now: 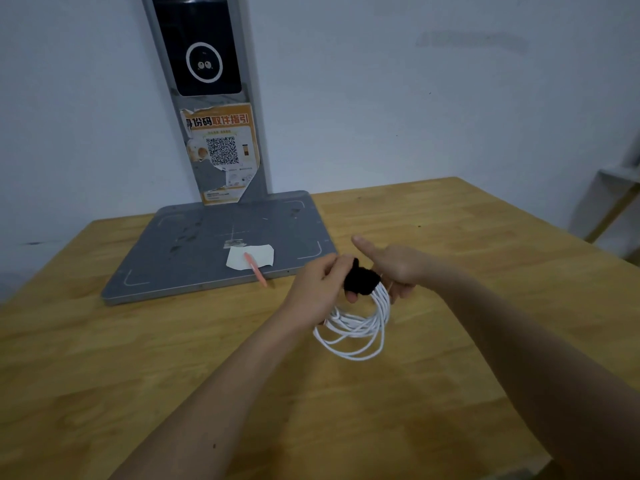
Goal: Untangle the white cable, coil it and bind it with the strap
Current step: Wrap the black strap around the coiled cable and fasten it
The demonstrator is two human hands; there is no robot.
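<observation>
On wooden table (pixel 138 341), perhaps strapped white cable (pixel 360 323)

The table (pixel 450 393) lies bare to the near side and right of the hands. To the far left a grey base plate (pixel 194 244) (carrying a paper scrap (pixel 258 259) and pink pen (pixel 255 270)) and its upright post (pixel 207 98) block passage.

Plain pale bluish-white wall (pixel 415 98) behind, dim flat light. Wooden table (pixel 138 358) with light butcher-block grain fills the lower frame. Grey metal scanner stand (pixel 214 244) sits on the table's far left: flat scuffed base plate, upright post against the wall with a black screen (pixel 201 46) and a torn orange QR sticker (pixel 223 150). White paper scrap (pixel 263 258) and pink pen (pixel 256 270) on the base. Pale shelf or frame (pixel 609 202) at far right, blurry.
</observation>
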